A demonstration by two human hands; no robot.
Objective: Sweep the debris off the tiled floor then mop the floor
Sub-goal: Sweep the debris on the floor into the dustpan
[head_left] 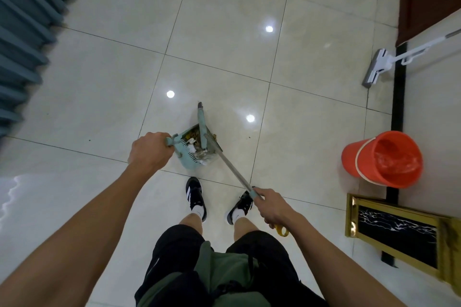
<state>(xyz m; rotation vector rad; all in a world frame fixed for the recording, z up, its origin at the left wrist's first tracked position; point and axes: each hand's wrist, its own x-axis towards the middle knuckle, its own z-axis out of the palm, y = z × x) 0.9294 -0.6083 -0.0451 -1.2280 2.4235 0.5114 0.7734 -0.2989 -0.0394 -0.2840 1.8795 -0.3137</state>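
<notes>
**Debris gathered in the pan; mop waiting**

Your left hand (149, 152) has its fingers wrapped around the dustpan (197, 154) handle, holding the pan steady so the collected debris (193, 143) stays inside. Your right hand (270, 205) is closed on the broom (225, 163) shaft, its head resting at the pan's mouth at 12 o'clock from your feet. A few specks remain on the tiled floor (224, 32). The mop (376, 66) leans at 2 o'clock, with the red bucket (384, 159) at 3 o'clock, likely staged for mopping.

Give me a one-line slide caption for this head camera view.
Left hand steadies a debris-filled pale green plastic dustpan; right hand grips the metal-handled broom on glossy tiles.
</notes>
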